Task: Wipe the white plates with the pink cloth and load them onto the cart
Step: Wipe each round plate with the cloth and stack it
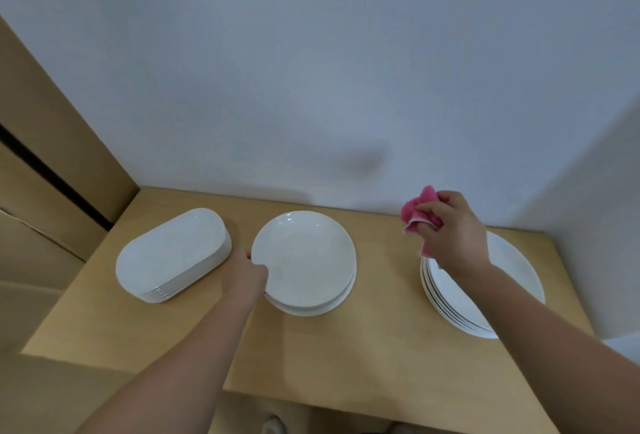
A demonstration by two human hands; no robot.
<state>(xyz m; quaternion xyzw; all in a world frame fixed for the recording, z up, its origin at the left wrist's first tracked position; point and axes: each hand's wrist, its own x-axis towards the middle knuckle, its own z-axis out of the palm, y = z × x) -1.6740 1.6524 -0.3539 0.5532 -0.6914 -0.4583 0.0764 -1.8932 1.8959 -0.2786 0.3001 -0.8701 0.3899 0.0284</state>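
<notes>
Gripping the left rim of the top round plate (304,253), flat on the middle stack (311,310) on the counter (363,357), the left hand (247,276) curls its fingers round it. The right hand (453,232) clutches the bunched pink cloth (420,208) above the right stack (519,274). Oblong plates (173,253), angled near-left to far-right, lie just left.

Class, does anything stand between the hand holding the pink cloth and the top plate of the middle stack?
Nothing visible does: only bare table separates the right hand, gripping the pink cloth, from that plate.
</notes>
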